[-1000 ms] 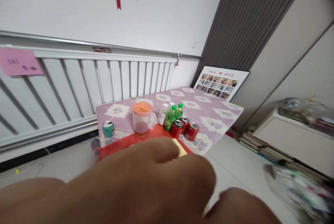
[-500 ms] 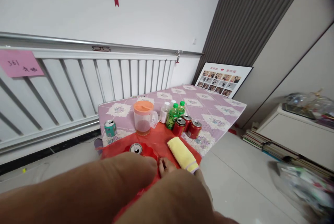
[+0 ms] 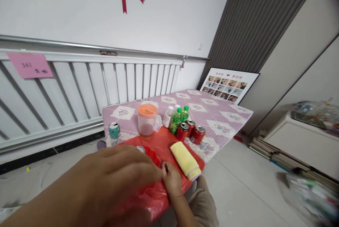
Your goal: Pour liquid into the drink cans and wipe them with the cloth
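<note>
My left hand (image 3: pixel 113 181) looms close to the camera, blurred at its edges, its fingers stretched out to the right and nothing visible in them. It covers much of a red scalloped dish (image 3: pixel 154 157), from which the top of a can (image 3: pixel 141 148) shows. At the right of that dish rests my right hand (image 3: pixel 173 181), fingers curled closed; whatever they hold is hidden. A folded yellow towel (image 3: pixel 184 159) lies just right of it on the red plastic sheet (image 3: pixel 163 138). Behind stands a clear pitcher (image 3: pixel 146 125) with an orange lid and some brownish liquid.
A teal can (image 3: pixel 114 131) stands at the left. Right of the pitcher are several red cans (image 3: pixel 182 133), green bottles (image 3: pixel 176 121) and white-capped bottles (image 3: pixel 168 118). A floral cloth (image 3: pixel 197 107) covers the surface. Behind runs a white radiator (image 3: pixel 132 78); a photo board (image 3: pixel 230 84) leans at back.
My left hand has drawn back from right in front of the camera, uncovering my right hand and forearm. The view has shifted slightly. The yellow towel and drinks stay in place.
</note>
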`<state>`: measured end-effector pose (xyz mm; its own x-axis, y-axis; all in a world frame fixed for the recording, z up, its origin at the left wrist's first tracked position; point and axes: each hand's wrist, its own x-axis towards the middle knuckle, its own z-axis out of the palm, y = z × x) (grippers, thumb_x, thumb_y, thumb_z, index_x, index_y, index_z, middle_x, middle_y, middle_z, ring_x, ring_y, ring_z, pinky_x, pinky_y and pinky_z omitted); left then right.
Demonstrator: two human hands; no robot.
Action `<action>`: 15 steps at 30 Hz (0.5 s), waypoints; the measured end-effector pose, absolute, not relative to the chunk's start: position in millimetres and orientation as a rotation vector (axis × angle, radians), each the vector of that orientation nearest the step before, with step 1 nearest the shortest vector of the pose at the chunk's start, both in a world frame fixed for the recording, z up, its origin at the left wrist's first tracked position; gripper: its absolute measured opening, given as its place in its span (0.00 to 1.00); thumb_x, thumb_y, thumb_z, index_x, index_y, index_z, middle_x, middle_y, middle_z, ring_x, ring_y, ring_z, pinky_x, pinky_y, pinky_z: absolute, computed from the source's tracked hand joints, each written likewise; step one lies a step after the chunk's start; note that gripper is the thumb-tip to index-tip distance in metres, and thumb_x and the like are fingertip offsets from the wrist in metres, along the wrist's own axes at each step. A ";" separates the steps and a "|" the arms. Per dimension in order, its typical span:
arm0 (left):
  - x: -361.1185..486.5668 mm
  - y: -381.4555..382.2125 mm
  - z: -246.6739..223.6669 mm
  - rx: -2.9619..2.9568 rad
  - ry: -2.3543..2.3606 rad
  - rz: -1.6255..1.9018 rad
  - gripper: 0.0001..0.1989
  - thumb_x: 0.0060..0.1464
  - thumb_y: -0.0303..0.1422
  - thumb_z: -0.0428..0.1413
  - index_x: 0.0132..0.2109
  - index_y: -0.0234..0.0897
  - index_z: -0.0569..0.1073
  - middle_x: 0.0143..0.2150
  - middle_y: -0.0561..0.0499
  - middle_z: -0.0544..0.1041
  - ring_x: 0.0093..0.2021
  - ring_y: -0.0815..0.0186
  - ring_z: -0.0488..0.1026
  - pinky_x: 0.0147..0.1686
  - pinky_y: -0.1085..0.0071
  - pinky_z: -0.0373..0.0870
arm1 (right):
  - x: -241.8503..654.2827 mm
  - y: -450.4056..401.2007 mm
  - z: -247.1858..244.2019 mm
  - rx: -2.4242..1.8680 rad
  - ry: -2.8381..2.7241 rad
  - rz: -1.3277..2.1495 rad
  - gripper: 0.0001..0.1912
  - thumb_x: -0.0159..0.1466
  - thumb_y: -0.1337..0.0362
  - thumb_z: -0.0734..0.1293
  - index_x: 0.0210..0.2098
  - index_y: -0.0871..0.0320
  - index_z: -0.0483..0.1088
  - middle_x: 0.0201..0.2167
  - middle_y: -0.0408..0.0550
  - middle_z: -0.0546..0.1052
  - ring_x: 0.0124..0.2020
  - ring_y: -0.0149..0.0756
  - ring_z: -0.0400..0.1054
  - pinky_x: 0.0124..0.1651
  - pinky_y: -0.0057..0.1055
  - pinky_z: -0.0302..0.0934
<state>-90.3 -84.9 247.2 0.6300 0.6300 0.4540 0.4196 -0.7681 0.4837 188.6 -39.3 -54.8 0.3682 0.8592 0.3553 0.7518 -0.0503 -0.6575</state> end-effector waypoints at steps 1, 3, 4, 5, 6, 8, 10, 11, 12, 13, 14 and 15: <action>-86.6 -80.9 241.7 2.521 0.866 0.884 0.17 0.55 0.36 0.60 0.53 0.53 0.76 0.53 0.56 0.80 0.52 0.59 0.77 0.51 0.67 0.76 | 188.9 -39.2 -53.6 -1.816 -1.429 0.175 0.19 0.66 0.55 0.58 0.30 0.56 0.78 0.28 0.50 0.82 0.28 0.37 0.75 0.33 0.26 0.64; -84.3 -68.6 214.9 2.414 0.993 0.896 0.17 0.57 0.36 0.58 0.55 0.51 0.74 0.54 0.54 0.80 0.52 0.60 0.77 0.52 0.65 0.76 | 189.5 -39.2 -51.5 -1.816 -1.452 0.202 0.22 0.67 0.54 0.57 0.32 0.57 0.78 0.30 0.52 0.83 0.30 0.38 0.76 0.35 0.27 0.65; -84.7 -60.9 194.8 2.300 1.082 0.941 0.17 0.57 0.37 0.57 0.54 0.49 0.75 0.53 0.52 0.80 0.52 0.58 0.77 0.53 0.61 0.76 | 189.7 -39.4 -50.5 -1.820 -1.456 0.210 0.22 0.67 0.53 0.56 0.33 0.57 0.78 0.29 0.53 0.83 0.30 0.39 0.76 0.35 0.28 0.65; -85.4 -52.9 171.9 2.176 1.149 1.073 0.17 0.55 0.39 0.58 0.52 0.47 0.76 0.51 0.50 0.81 0.50 0.55 0.78 0.50 0.59 0.77 | 189.8 -39.6 -49.5 -1.824 -1.460 0.217 0.23 0.67 0.53 0.56 0.33 0.57 0.78 0.29 0.53 0.83 0.30 0.39 0.76 0.35 0.28 0.65; -85.6 -45.1 147.5 2.056 1.202 1.105 0.18 0.54 0.39 0.58 0.52 0.47 0.76 0.52 0.48 0.81 0.51 0.54 0.78 0.51 0.56 0.77 | 189.9 -39.8 -48.6 -1.828 -1.464 0.224 0.23 0.67 0.53 0.55 0.33 0.57 0.78 0.29 0.53 0.83 0.29 0.39 0.76 0.34 0.28 0.66; -83.0 -31.6 100.0 1.846 1.257 1.111 0.23 0.51 0.39 0.59 0.56 0.45 0.73 0.56 0.46 0.78 0.53 0.52 0.77 0.52 0.53 0.76 | 189.8 -40.1 -46.7 -1.834 -1.470 0.234 0.23 0.67 0.52 0.56 0.34 0.57 0.78 0.29 0.52 0.83 0.29 0.39 0.76 0.34 0.28 0.66; -75.9 -21.3 60.9 1.713 1.271 1.140 0.30 0.49 0.37 0.59 0.60 0.42 0.68 0.60 0.42 0.75 0.58 0.51 0.74 0.55 0.51 0.74 | 189.8 -40.2 -45.0 -1.838 -1.474 0.239 0.23 0.67 0.52 0.56 0.33 0.57 0.78 0.29 0.52 0.83 0.30 0.40 0.77 0.33 0.28 0.66; -71.3 -17.0 45.9 1.683 1.269 1.145 0.33 0.48 0.36 0.59 0.63 0.40 0.66 0.62 0.41 0.73 0.61 0.50 0.71 0.57 0.50 0.72 | 189.9 -40.1 -44.4 -1.838 -1.475 0.240 0.23 0.67 0.52 0.56 0.33 0.57 0.78 0.29 0.52 0.83 0.30 0.40 0.77 0.33 0.28 0.66; -66.4 -13.0 33.9 1.684 1.252 1.136 0.36 0.47 0.35 0.59 0.65 0.40 0.63 0.65 0.40 0.69 0.63 0.50 0.69 0.59 0.49 0.70 | 189.9 -40.0 -43.9 -1.838 -1.477 0.242 0.23 0.67 0.52 0.56 0.32 0.57 0.78 0.29 0.52 0.83 0.30 0.40 0.77 0.33 0.28 0.66; -61.7 -9.1 24.7 1.691 1.244 1.126 0.39 0.47 0.33 0.59 0.67 0.38 0.60 0.67 0.38 0.66 0.66 0.48 0.66 0.61 0.47 0.67 | 190.1 -39.9 -43.5 -1.836 -1.478 0.244 0.23 0.67 0.52 0.56 0.32 0.56 0.78 0.29 0.52 0.83 0.30 0.39 0.77 0.33 0.28 0.66; -57.5 -5.0 18.0 1.701 1.235 1.112 0.41 0.46 0.32 0.59 0.68 0.37 0.57 0.68 0.36 0.64 0.67 0.47 0.63 0.63 0.45 0.65 | 190.3 -39.8 -43.3 -1.835 -1.479 0.246 0.22 0.67 0.53 0.56 0.31 0.56 0.78 0.29 0.51 0.83 0.30 0.40 0.78 0.33 0.28 0.66; -54.1 -0.9 13.2 1.713 1.222 1.100 0.43 0.46 0.31 0.59 0.69 0.36 0.55 0.69 0.35 0.62 0.69 0.47 0.61 0.64 0.44 0.62 | 190.5 -39.7 -43.3 -1.834 -1.480 0.248 0.22 0.67 0.53 0.56 0.31 0.56 0.78 0.29 0.51 0.84 0.30 0.40 0.78 0.33 0.28 0.67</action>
<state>-54.1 -0.9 13.2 0.1749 0.9603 0.2174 0.3170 -0.2639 0.9109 190.5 -39.7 -43.3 0.3118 0.9027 0.2964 0.7564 -0.0471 -0.6524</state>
